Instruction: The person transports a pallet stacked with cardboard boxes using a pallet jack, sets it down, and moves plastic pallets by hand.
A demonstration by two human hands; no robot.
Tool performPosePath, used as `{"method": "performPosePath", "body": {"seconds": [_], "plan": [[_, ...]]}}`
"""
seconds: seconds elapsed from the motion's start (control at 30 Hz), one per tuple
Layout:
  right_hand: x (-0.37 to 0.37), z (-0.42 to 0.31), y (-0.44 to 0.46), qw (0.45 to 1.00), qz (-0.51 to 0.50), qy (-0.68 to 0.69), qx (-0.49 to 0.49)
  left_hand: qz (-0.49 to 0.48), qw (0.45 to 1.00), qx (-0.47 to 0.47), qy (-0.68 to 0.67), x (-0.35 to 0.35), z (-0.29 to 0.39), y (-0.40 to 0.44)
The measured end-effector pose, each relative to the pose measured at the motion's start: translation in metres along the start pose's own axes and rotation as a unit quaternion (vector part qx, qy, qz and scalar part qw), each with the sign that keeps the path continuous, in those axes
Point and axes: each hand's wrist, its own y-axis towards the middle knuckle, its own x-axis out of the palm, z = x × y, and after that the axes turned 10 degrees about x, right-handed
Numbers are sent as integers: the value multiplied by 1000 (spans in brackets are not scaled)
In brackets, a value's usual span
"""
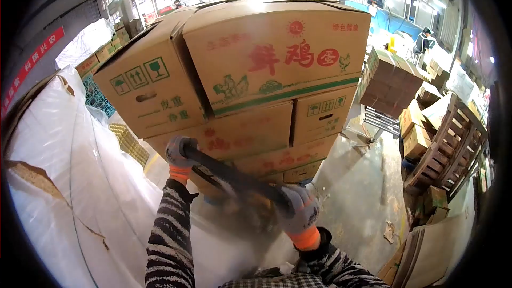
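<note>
Both hands wear grey gloves with orange cuffs. My left hand point(180, 154) is wrapped round the left end of a dark handle bar point(234, 175). At the bar's right end, my right hand point(300, 210) grips it with closed fingers. Just beyond the bar stands a tall stack of cardboard cartons. Its top front carton point(277, 53) has red and green print, and a carton point(149, 82) with green symbols sits beside it on the left. Smaller-looking cartons point(250, 128) lie in the layers below. The lower part of the bar's frame is blurred.
White plastic sheeting point(58, 170) covers a large pile at the left. Yellow trays point(129, 145) stand behind it. On the right are a carton stack point(392, 82), a wooden pallet point(448, 146) on its side and flattened cardboard point(432, 250). A person point(425, 40) is at the back right.
</note>
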Motion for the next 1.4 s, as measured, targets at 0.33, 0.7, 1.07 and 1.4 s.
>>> {"method": "performPosePath", "body": {"seconds": [0.33,0.7,1.07,1.4], "plan": [[33,-18,-9,986,-149,8,72,54,976,26,-209,80,-67,11],[35,3,6,994,-111,6,17,20,980,65,-185,131,-62,12],[17,49,30,993,-112,27,17,-14,909,-96,-404,168,-26,28],[14,123,47,989,-86,-16,121,93,592,-319,-734,268,-26,29]]}}
